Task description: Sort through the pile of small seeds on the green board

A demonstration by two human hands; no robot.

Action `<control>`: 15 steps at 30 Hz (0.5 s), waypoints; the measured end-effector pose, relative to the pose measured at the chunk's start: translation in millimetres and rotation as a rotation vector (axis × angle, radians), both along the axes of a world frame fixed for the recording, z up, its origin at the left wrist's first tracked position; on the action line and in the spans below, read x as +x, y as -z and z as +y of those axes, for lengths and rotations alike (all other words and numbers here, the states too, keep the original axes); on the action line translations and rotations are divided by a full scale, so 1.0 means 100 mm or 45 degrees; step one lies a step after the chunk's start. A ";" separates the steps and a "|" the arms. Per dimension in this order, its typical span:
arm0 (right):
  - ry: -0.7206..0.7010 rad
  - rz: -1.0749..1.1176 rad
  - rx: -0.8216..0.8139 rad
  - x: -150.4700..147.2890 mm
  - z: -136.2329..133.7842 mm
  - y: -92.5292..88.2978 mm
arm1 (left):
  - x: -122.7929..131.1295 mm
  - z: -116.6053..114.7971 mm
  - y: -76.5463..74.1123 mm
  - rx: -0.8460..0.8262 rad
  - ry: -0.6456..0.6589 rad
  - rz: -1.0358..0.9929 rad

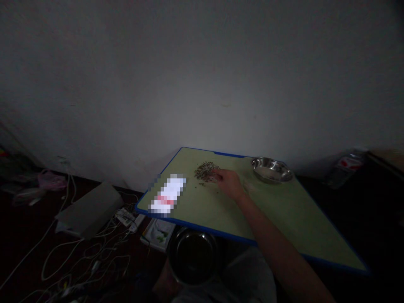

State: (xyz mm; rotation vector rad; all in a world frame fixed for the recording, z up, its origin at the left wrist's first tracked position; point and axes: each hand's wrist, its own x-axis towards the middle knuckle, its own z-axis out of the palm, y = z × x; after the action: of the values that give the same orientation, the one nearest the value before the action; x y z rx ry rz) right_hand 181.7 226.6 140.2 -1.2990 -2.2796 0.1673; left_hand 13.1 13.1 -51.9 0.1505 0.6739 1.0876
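Observation:
On the pale green board [221,210] lies a loose pile of small dark grains or beans [205,171]. My right hand [227,182] is at the pile's right side, its fingers drawn together; whatever is between them is too small to make out. Behind and to the right of this hand stands a shiny metal bowl [273,170] with some pale contents. Below the board's front edge, a second metal bowl [194,256] sits over my lap. My left hand [168,277] is dim at that bowl's lower left side, its fingers hidden.
A bright, pixelated screen [168,195] lies at the board's left end. Cables, a power strip [126,219], a grey box [90,210] and a pink bag [52,181] are on the floor at left. A plastic bottle [344,168] is at right. The wall stands behind.

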 end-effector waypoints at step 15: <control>-0.017 0.008 -0.045 -0.01 -0.01 0.01 | 0.00 0.00 0.06 -0.023 -0.008 -0.030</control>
State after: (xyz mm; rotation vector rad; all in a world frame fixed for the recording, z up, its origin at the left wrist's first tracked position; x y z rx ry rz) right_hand 181.0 225.4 139.6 -1.2996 -2.2899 0.2170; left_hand 13.2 12.8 -57.7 0.1201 0.6629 1.0877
